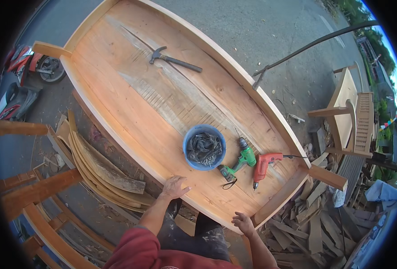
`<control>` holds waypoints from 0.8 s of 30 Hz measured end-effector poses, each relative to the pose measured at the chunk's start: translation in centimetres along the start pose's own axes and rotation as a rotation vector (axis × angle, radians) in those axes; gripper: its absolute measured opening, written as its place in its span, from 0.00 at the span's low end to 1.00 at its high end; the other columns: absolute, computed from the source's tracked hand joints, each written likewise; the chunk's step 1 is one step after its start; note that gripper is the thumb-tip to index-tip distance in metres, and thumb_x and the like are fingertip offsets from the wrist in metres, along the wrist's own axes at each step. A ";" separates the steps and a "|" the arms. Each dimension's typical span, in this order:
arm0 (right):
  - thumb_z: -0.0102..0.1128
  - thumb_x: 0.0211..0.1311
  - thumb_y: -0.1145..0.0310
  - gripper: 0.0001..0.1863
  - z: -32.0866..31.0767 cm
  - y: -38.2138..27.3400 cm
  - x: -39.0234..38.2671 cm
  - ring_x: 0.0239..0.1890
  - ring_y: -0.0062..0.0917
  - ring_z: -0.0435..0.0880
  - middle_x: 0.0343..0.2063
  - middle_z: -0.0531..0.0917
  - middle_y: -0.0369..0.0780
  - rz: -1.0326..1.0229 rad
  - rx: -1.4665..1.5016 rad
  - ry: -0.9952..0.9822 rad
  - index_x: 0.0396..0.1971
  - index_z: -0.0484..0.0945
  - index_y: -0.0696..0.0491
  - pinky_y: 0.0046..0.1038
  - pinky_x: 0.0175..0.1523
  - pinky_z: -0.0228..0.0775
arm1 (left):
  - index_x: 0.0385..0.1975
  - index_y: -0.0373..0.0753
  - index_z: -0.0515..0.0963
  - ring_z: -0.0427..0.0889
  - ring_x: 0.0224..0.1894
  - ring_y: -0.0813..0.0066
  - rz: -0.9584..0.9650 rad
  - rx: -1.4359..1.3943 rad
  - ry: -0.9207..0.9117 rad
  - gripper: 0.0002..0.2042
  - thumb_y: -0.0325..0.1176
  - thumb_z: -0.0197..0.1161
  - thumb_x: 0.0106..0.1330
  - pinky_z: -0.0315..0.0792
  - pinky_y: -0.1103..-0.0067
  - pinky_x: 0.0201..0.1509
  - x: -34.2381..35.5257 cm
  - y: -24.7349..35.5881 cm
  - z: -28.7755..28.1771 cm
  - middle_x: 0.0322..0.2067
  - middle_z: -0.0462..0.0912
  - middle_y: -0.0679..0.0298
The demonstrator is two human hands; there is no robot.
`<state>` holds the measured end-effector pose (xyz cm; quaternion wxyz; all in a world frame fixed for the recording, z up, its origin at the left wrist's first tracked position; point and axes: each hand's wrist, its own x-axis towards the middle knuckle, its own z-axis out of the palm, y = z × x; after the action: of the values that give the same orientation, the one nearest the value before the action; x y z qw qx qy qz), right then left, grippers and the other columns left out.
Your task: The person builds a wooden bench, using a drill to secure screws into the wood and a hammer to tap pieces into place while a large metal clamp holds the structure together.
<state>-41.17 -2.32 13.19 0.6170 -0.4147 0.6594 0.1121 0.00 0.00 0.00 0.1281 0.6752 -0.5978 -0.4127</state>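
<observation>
In front of me lies a large wooden panel with a raised rim (140,157) and stubs of wood jutting from its corners. My left hand (175,187) rests on the near rim, fingers stretched and holding nothing. Farther right, my right hand (243,223) is at the same rim close to the right corner, its fingers apart and bare. Between and beyond my hands stands a blue bucket (223,157) with a black plastic bag (203,145) and nails inside. Beside it lie a green cordless drill (247,157) and a red corded drill (262,168). A hammer (178,61) lies toward the far end.
Curved wooden planks (99,170) are stacked at the left, near a wooden frame (50,233). Scrap wood (312,224) covers the ground at the right. A wooden bench (346,107) stands beyond it, and a dark bar (315,42) reaches the far rim. Motorbikes (37,67) are parked far left.
</observation>
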 end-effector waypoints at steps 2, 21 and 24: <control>0.60 0.61 0.58 0.32 0.5 3.7 -3.8 0.55 0.39 0.83 0.61 0.78 0.46 0.070 -0.482 -0.055 0.64 0.71 0.57 0.36 0.60 0.74 | 0.49 0.36 0.79 0.78 0.54 0.51 0.063 0.015 0.268 0.26 0.48 0.70 0.57 0.71 0.63 0.62 0.5 -1.2 -0.2 0.47 0.82 0.51; 0.60 0.62 0.59 0.21 -8.0 16.6 -33.9 0.50 0.38 0.82 0.45 0.83 0.44 0.081 -0.385 0.989 0.54 0.78 0.48 0.40 0.56 0.74 | 0.37 0.32 0.79 0.78 0.25 0.72 -0.598 -0.280 -0.200 0.15 0.41 0.57 0.70 0.73 0.73 0.26 -21.4 5.1 -6.5 0.28 0.79 0.62; 0.60 0.60 0.53 0.22 -5.9 23.6 -33.4 0.55 0.39 0.79 0.49 0.82 0.42 0.206 -0.427 0.547 0.50 0.81 0.49 0.42 0.60 0.71 | 0.42 0.35 0.79 0.79 0.26 0.78 -0.528 -0.257 -0.231 0.14 0.41 0.58 0.71 0.72 0.77 0.25 -17.2 12.6 -4.3 0.26 0.78 0.66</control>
<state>-65.17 22.34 36.16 0.3029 -0.4801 0.8001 0.1940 -4.82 11.17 18.04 0.0320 0.7339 -0.3554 -0.5780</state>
